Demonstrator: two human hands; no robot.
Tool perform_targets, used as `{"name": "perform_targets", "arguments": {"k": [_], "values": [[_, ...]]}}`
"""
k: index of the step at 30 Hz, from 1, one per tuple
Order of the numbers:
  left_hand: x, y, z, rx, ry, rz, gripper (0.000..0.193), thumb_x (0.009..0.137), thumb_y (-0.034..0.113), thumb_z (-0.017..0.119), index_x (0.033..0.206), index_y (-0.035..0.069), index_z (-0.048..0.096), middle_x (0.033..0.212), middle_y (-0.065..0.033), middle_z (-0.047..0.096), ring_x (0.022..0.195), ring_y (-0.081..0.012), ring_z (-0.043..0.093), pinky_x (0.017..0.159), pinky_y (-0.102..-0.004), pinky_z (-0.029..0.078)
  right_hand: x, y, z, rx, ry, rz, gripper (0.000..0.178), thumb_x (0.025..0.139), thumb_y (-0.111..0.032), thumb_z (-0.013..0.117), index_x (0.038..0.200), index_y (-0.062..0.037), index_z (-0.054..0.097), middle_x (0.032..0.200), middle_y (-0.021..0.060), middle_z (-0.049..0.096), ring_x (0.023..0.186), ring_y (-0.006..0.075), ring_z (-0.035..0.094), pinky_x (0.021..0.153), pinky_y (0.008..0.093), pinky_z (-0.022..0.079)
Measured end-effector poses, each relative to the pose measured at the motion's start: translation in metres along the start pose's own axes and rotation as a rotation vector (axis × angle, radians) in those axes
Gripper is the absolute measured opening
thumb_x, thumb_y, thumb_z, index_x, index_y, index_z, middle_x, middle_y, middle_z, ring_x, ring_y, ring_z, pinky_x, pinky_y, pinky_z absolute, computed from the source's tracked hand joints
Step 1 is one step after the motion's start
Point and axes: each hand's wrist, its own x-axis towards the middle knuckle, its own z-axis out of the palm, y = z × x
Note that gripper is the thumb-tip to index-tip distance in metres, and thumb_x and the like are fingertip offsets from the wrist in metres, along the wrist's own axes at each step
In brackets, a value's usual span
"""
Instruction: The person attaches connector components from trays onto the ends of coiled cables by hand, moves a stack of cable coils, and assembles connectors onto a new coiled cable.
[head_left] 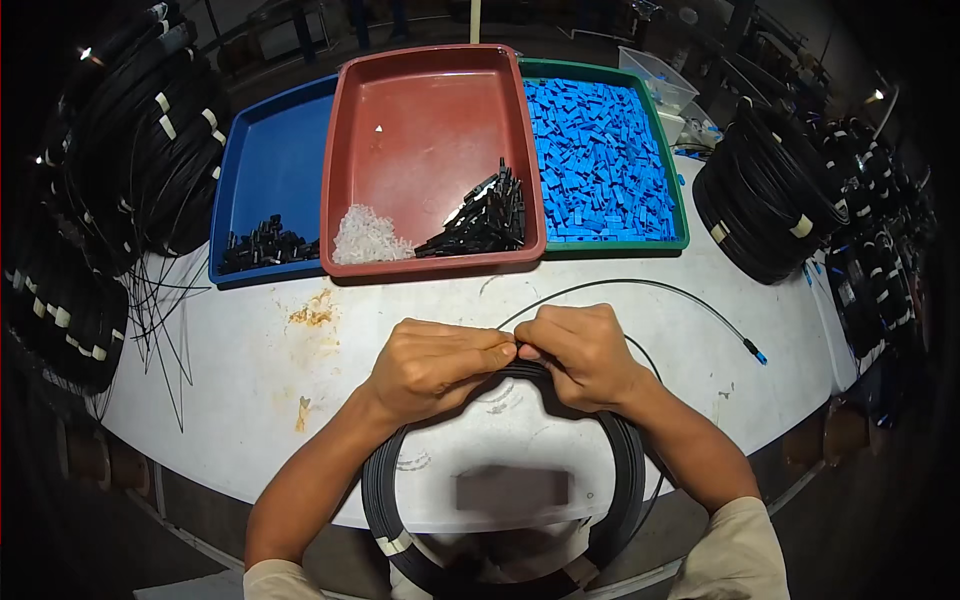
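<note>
A coil of thin black cable [378, 490] leans on the table's near edge, tied with pale tape bands. My left hand [437, 365] and my right hand [583, 355] meet at its top. Both are closed, thumbs and fingertips pinching black cable between them. The exact spot where they grip is mostly hidden by the fingers. From behind the hands a loose cable end [640, 282] arcs away to the right. It finishes in a black connector with a blue tip [759, 356], which lies on the table, apart from both hands.
At the back stand a blue tray [285, 120] with small black parts, a red tray [430, 120] with clear pieces and black connector parts, and a green tray [680, 225] full of blue pieces. Black cable coils [150, 130] are stacked left, with more coils [765, 190] right. The white table [240, 400] is stained.
</note>
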Motion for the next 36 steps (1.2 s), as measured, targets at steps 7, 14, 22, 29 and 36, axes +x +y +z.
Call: {"name": "perform_targets", "arguments": {"k": [7, 14, 22, 29, 36], "values": [[0.0, 0.001, 0.001, -0.019, 0.01, -0.052, 0.017, 0.075, -0.001, 0.082, 0.091, 0.002, 0.077, 0.087, -0.0131, 0.077, 0.073, -0.0237, 0.076, 0.066, -0.0289, 0.061, -0.003, 0.006, 0.005, 0.114, -0.057, 0.07, 0.011, 0.089, -0.013, 0.068, 0.092, -0.0052, 0.062, 0.071, 0.009, 0.057, 0.06, 0.0287, 0.06, 0.052, 0.0396, 0.046], [-0.002, 0.0, 0.004, -0.172, 0.045, -0.227, 0.013, 0.076, 0.002, 0.08, 0.089, 0.0, 0.076, 0.087, -0.0125, 0.077, 0.072, -0.0224, 0.076, 0.064, -0.0291, 0.06, -0.002, 0.003, 0.003, -0.077, 0.116, -0.093, 0.015, 0.083, -0.011, 0.07, 0.096, -0.0043, 0.065, 0.071, 0.0067, 0.057, 0.06, 0.0261, 0.061, 0.052, 0.0365, 0.047], [0.003, 0.002, -0.001, 0.22, -0.045, 0.165, 0.015, 0.076, 0.003, 0.08, 0.089, 0.002, 0.073, 0.091, -0.0095, 0.077, 0.075, -0.0211, 0.075, 0.063, -0.0297, 0.06, -0.003, 0.006, 0.004, 0.18, -0.078, 0.119, 0.01, 0.086, -0.013, 0.069, 0.094, -0.0073, 0.068, 0.077, 0.0085, 0.064, 0.062, 0.0261, 0.064, 0.054, 0.0371, 0.048], [-0.004, 0.0, 0.004, -0.081, 0.073, -0.229, 0.017, 0.074, 0.004, 0.082, 0.09, 0.002, 0.074, 0.091, -0.01, 0.077, 0.071, -0.0201, 0.074, 0.061, -0.029, 0.059, -0.001, 0.0, 0.001, 0.005, 0.033, 0.029, 0.009, 0.086, -0.012, 0.069, 0.092, -0.0058, 0.066, 0.075, 0.0081, 0.062, 0.062, 0.0261, 0.063, 0.054, 0.0368, 0.049], [0.003, 0.003, -0.001, 0.189, -0.013, 0.132, 0.016, 0.074, 0.005, 0.081, 0.088, 0.003, 0.076, 0.09, -0.0088, 0.076, 0.073, -0.0185, 0.074, 0.063, -0.0277, 0.06, -0.001, 0.003, 0.001, 0.004, -0.018, -0.003, 0.014, 0.084, -0.015, 0.07, 0.093, -0.0051, 0.067, 0.073, 0.007, 0.061, 0.061, 0.0264, 0.063, 0.051, 0.0364, 0.048]]}}
